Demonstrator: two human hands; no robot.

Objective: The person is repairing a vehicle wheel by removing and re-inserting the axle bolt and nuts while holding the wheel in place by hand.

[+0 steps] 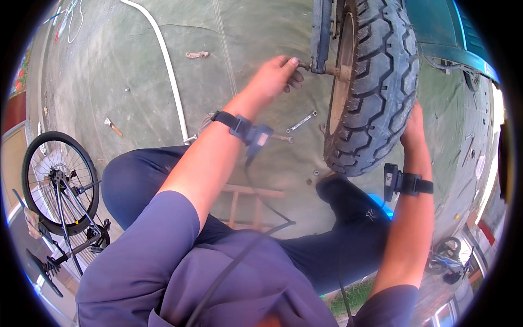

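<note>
A big wheel with a chunky black tyre (378,92) stands on edge in front of me, its brownish rim (339,101) facing left. The dark metal arm of a frame (320,41) comes down beside it to the axle (327,69). At the axle's outer left end, my left hand (274,79) is closed, thumb and fingers pinching the threaded tip. My right hand (414,125) is against the far right side of the tyre, its fingers hidden behind the tread.
Below the axle lie a spanner (301,121) and a second spanner (283,138). Small nuts (316,173) are near my shoe (340,191). Further left are a white hose (163,52), a hammer-like tool (113,127) and a bicycle (62,191). A teal vehicle body (436,24) stands behind the wheel.
</note>
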